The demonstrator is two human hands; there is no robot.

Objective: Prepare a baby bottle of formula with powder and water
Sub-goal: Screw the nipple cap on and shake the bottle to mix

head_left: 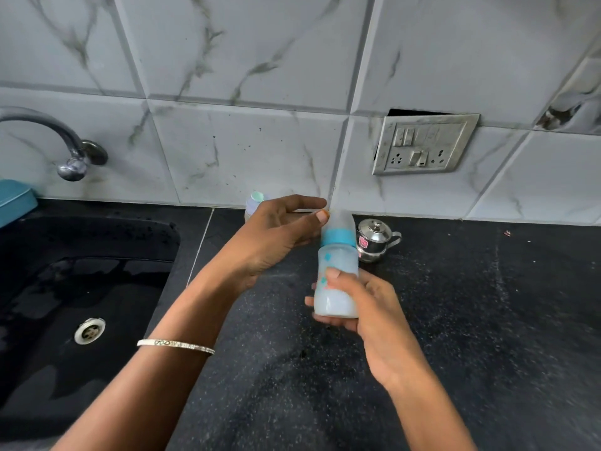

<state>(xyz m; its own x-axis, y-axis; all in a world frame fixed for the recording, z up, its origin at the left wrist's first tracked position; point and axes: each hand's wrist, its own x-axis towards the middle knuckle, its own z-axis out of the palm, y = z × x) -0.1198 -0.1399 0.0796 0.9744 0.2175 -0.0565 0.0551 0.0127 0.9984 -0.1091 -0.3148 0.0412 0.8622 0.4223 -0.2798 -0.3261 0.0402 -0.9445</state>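
A small clear baby bottle (338,265) with a blue collar and a clear cap holds milky white liquid in its lower part. My right hand (361,304) grips its body from below and behind, holding it upright above the black counter. My left hand (276,232) is just left of the bottle's top, fingers loosely extended, thumb tip touching the cap. A small pale container with a green lid (255,203) stands by the wall, partly hidden behind my left hand.
A small steel lidded pot (375,240) stands behind the bottle on the black speckled counter (455,320). A black sink (81,288) with a tap (70,148) lies to the left. A blue box (14,198) sits at the far left; a socket plate (422,144) is on the wall.
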